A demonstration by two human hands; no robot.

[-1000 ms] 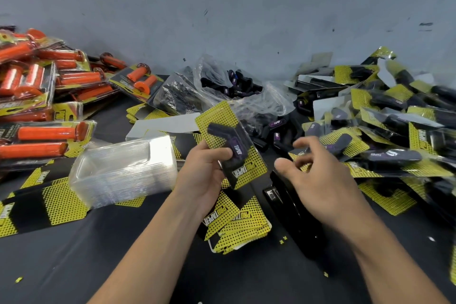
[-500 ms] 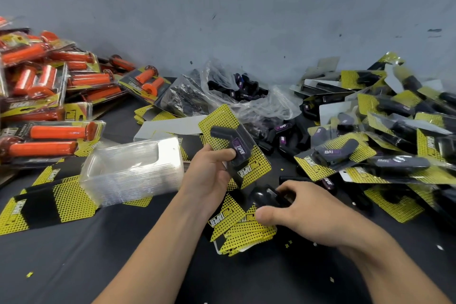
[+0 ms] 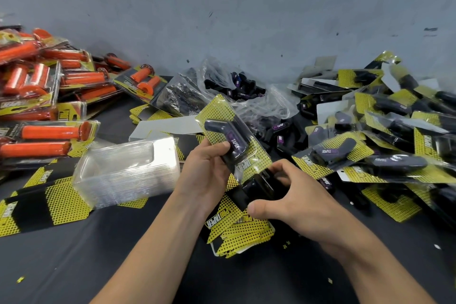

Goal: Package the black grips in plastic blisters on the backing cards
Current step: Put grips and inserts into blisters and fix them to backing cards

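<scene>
My left hand [image 3: 206,170] grips a yellow-and-black backing card [image 3: 222,113] that carries a black grip [image 3: 227,140] under a clear blister. My right hand [image 3: 293,195] holds a black stapler [image 3: 256,189] at the card's lower edge, thumb on its near side and fingers curled over the top. A stack of empty clear blisters [image 3: 128,170] lies to the left. Loose backing cards [image 3: 237,229] lie on the table under my hands. Loose black grips [image 3: 237,86] fill an open plastic bag at the back.
Packaged orange grips [image 3: 49,106] are piled at the left. A heap of finished black-grip packs [image 3: 385,136] covers the right side. More flat cards [image 3: 37,205] lie at the near left on the dark table [image 3: 98,266]. A grey wall stands behind.
My right hand went down to the table, picked up the black stapler and brought it up to the lower edge of the card. My left hand kept the carded grip.
</scene>
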